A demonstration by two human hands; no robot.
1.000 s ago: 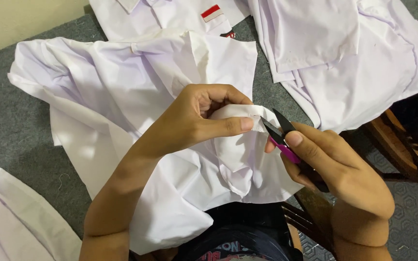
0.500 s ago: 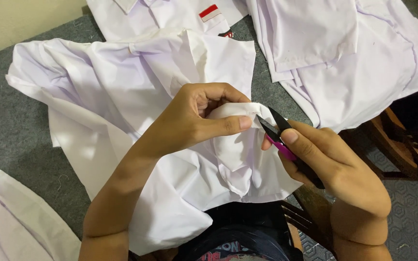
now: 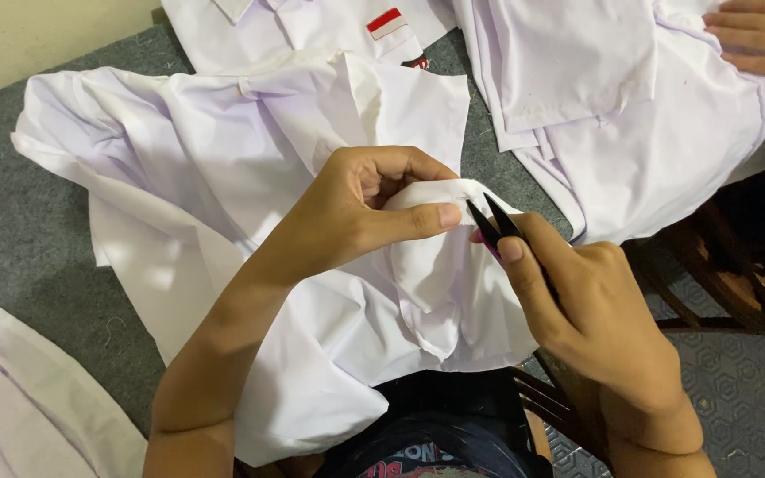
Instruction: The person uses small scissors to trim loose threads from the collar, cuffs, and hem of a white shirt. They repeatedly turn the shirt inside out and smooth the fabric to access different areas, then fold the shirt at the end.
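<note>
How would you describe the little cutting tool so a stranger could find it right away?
Start at the big white shirt spread over the grey floor, then go to the fold of it pinched in the left hand. Just right of that thumb, the right hand holds the thread snips: the only dark, pointed object against all the white cloth.

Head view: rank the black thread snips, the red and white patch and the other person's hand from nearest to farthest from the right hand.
1. The black thread snips, held in the right hand, blades against the pinched white fabric.
2. The other person's hand, top right corner, resting on another white garment.
3. The red and white patch, top centre, on the shirt lying on the grey surface; only slightly farther, close to call.
</note>
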